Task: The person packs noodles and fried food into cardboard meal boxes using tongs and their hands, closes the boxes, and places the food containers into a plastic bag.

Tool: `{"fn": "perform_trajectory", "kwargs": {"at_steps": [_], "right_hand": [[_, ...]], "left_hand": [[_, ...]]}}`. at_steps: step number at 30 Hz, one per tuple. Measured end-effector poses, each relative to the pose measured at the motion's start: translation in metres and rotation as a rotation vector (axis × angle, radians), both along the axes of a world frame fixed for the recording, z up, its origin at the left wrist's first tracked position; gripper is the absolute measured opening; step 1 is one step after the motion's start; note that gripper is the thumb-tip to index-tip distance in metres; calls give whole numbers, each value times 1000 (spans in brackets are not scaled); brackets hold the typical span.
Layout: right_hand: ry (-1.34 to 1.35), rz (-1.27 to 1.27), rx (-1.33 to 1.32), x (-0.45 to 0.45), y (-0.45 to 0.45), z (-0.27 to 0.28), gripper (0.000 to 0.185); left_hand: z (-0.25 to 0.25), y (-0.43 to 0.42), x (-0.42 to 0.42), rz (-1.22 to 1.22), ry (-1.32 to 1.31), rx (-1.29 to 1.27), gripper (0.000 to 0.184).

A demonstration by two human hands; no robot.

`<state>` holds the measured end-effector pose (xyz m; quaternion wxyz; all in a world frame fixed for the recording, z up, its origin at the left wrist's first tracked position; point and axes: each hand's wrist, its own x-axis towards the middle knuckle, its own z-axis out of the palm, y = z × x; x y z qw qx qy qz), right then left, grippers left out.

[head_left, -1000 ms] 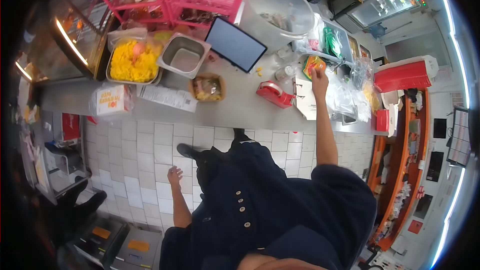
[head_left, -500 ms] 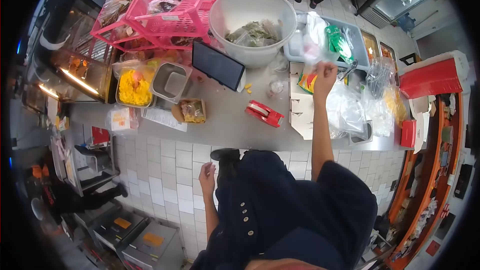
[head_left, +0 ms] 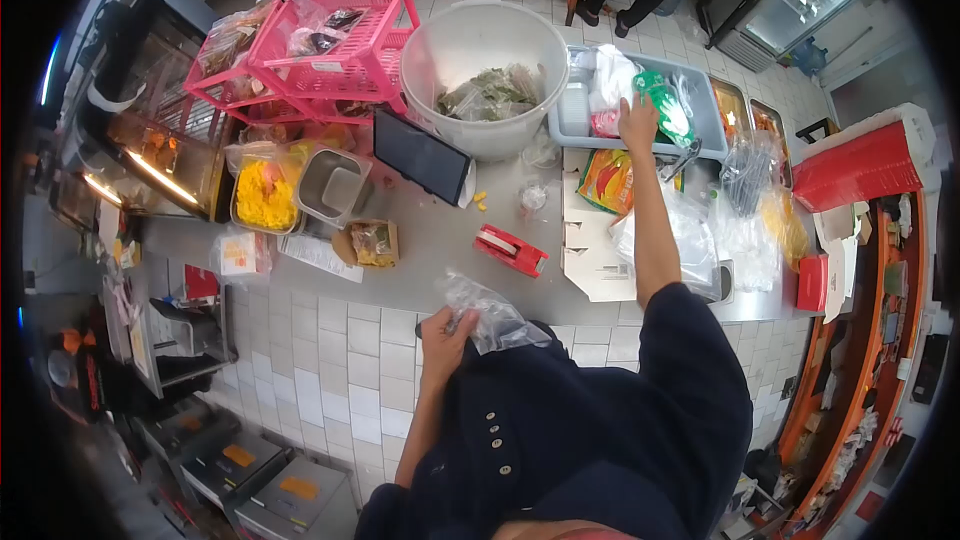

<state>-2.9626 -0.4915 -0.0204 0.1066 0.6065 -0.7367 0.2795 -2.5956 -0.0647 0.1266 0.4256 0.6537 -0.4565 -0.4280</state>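
Note:
My left hand (head_left: 443,345) is closed on the edge of a clear plastic bag (head_left: 498,318), which hangs in front of my body near the counter's front edge. My right hand (head_left: 638,124) reaches into a blue-grey tray (head_left: 711,112) at the back right, its fingers extended and partly apart. Its fingertips touch the packs there, between a white plastic bundle (head_left: 612,78) and a green-and-white bag (head_left: 664,105). Whether they press on any pack is hard to see. A small red pack (head_left: 605,123) lies just left of that hand.
A large translucent tub (head_left: 485,135) with bagged greens stands left of the tray. Left of it are a black tablet (head_left: 421,155), pink baskets (head_left: 345,73) and a steel pan (head_left: 333,183). A red tape dispenser (head_left: 511,250) and a small food box (head_left: 372,243) sit near the front.
The left hand, empty before, has risen and now holds the clear plastic bag. The right hand has moved farther back, from above the yellow-red packet into the tray. The view has tilted slightly.

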Motion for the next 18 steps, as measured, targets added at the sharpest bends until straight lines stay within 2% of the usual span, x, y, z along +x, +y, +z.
{"fn": "perform_trajectory", "kwargs": {"at_steps": [1,3,5,7,8,9,11,17,18], "right_hand": [[6,2,2,-2,-10,2,36],[199,43,164,-2,-3,-7,29],[94,28,96,2,-9,16,22],[-149,-14,46,-7,-12,15,16],[-177,-3,-124,-12,-11,15,17],[-188,-1,-138,-22,-17,18,17],[-645,-73,-262,-40,-26,20,24],[-560,-122,-245,-72,-18,41,37],[-584,-41,-188,-82,-18,39,33]], "left_hand": [[-7,2,3,2,6,2,21],[-14,22,7,114,25,107,21],[-8,23,9,120,-26,81,22],[-6,37,11,244,107,65,22],[-7,44,15,249,98,61,22],[-12,48,20,277,50,66,21],[-16,47,28,297,0,62,20],[-23,50,48,339,2,45,19],[-18,49,50,327,-32,48,19]]}}
